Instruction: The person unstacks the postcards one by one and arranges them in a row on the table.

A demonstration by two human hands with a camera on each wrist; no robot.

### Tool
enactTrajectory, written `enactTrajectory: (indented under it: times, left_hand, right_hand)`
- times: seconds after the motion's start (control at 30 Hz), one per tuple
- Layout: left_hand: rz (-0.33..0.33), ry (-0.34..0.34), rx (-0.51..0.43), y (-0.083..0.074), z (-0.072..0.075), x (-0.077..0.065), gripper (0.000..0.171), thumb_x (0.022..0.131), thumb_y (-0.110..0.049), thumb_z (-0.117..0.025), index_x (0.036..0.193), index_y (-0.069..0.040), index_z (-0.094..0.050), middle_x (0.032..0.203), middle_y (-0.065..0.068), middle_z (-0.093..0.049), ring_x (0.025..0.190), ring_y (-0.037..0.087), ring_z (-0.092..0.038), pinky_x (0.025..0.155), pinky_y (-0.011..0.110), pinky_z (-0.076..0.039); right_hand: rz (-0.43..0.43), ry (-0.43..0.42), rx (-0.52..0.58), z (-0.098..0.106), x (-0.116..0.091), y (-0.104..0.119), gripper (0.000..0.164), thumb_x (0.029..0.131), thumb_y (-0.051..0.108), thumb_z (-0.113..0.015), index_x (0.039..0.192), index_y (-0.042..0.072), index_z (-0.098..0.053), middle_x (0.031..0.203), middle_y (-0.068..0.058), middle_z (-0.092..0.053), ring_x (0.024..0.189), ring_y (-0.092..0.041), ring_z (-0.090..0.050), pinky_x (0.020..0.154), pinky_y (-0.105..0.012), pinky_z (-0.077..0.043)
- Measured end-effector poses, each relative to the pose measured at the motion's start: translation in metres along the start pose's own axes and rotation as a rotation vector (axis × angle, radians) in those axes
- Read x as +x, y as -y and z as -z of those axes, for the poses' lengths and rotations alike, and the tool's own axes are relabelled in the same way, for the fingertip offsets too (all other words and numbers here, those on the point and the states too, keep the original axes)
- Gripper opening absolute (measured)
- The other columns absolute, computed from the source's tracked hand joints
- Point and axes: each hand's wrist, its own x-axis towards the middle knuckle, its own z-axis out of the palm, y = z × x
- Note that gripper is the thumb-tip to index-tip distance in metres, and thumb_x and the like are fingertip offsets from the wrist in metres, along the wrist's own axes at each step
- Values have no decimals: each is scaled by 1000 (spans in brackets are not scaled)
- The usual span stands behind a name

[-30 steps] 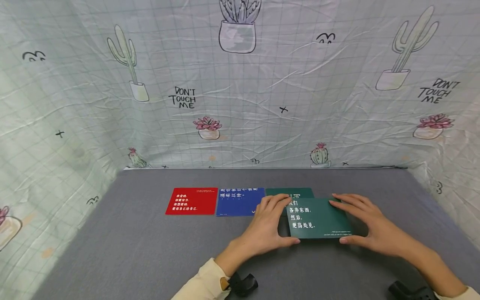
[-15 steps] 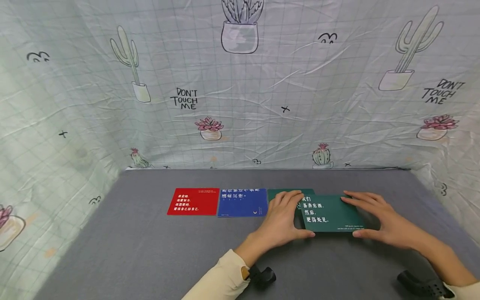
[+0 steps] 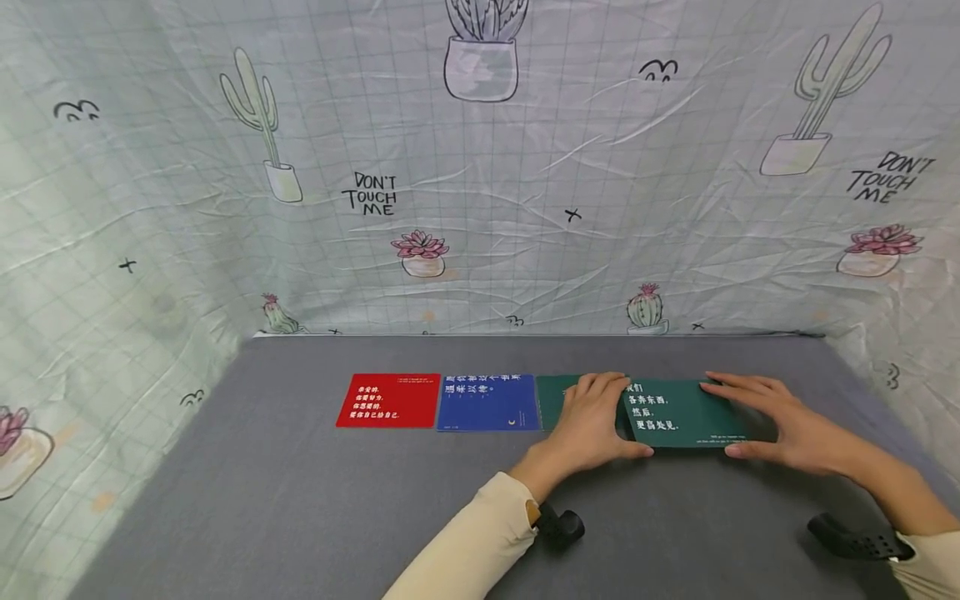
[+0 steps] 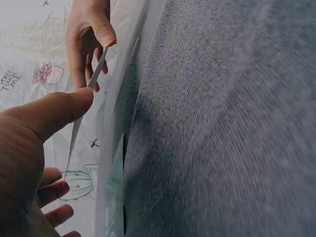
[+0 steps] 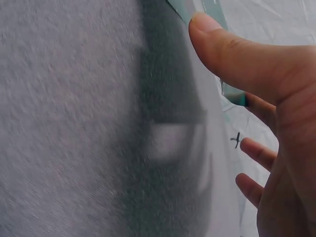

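Observation:
My left hand (image 3: 588, 423) and right hand (image 3: 791, 425) hold a dark green card (image 3: 686, 417) with white Chinese writing between them. Each thumb is at the near edge, the fingers at the far edge. In the left wrist view the card (image 4: 79, 116) appears edge-on, raised off the tabletop. Just left of it lies another green card (image 3: 553, 400), partly hidden by my left hand. Further left are a blue card (image 3: 487, 408) and a red card (image 3: 390, 402), flat in a row. The right wrist view catches only bits of the held card beside my right thumb (image 5: 232, 47).
A grey cloth tabletop (image 3: 300, 500) lies under everything. Behind it and at both sides hangs a pale curtain (image 3: 487, 183) printed with cacti. Black wrist cameras (image 3: 558, 527) sit on both wrists near the table surface.
Both hands have carried the green card to the right and farther back. More of the green card lying on the table now shows beside the blue one. The lying cards keep their places.

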Motion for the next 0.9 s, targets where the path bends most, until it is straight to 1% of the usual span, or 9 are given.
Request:
enactTrajectory:
  times: [0.13, 0.23, 0.33, 0.43, 0.6, 0.77, 0.9]
  left_hand:
    - [-6, 6, -15, -4, -7, 9, 87, 74, -58, -74, 145, -18, -40, 146, -7, -37, 134, 12, -31, 106, 35, -30]
    - [-2, 18, -1, -6, -12, 15, 86, 75, -58, -73, 144, -19, -41, 145, -8, -38, 134, 10, -31, 106, 33, -30]
    - [8, 36, 45, -6, -15, 21, 86, 74, -62, -71, 143, -21, -42, 144, -10, -39, 133, 8, -31, 105, 31, -30]
    - [3, 49, 90, -7, -16, 27, 86, 74, -65, -70, 143, -21, -42, 143, -11, -40, 133, 7, -32, 105, 31, -30]
    - [-9, 53, 120, -8, -18, 38, 86, 74, -66, -67, 144, -22, -42, 144, -12, -40, 133, 7, -31, 106, 32, -29]
    - [13, 79, 155, -9, -21, 44, 85, 74, -68, -66, 144, -26, -41, 144, -14, -39, 133, 6, -30, 106, 32, -28]
    - [12, 99, 237, -6, -24, 47, 83, 74, -71, -63, 144, -31, -41, 145, -16, -38, 134, 7, -30, 105, 32, -28]
  right_hand:
    - [-9, 1, -23, 6, -2, -8, 79, 75, 25, -82, 144, 16, -44, 153, 7, -26, 123, -49, -26, 82, -65, -24]
    - [-23, 9, -33, 12, -2, -13, 79, 74, 26, -83, 143, 17, -45, 153, 11, -25, 122, -48, -26, 82, -65, -25]
    - [-39, 24, -35, 17, 0, -17, 78, 75, 29, -82, 143, 17, -46, 152, 14, -25, 123, -49, -26, 83, -65, -25]
    - [-61, 44, -16, 20, 2, -21, 76, 75, 31, -82, 142, 16, -47, 150, 17, -24, 124, -51, -25, 84, -65, -24]
    - [-86, 58, 23, 23, 5, -32, 77, 74, 29, -82, 141, 15, -48, 147, 23, -24, 125, -53, -24, 87, -67, -20]
    - [-91, 68, 36, 22, 8, -39, 76, 74, 28, -82, 141, 14, -48, 145, 28, -22, 125, -55, -24, 88, -69, -18]
    - [-95, 77, 38, 19, 11, -44, 74, 74, 27, -82, 140, 13, -50, 142, 34, -20, 125, -55, -23, 86, -69, -19]
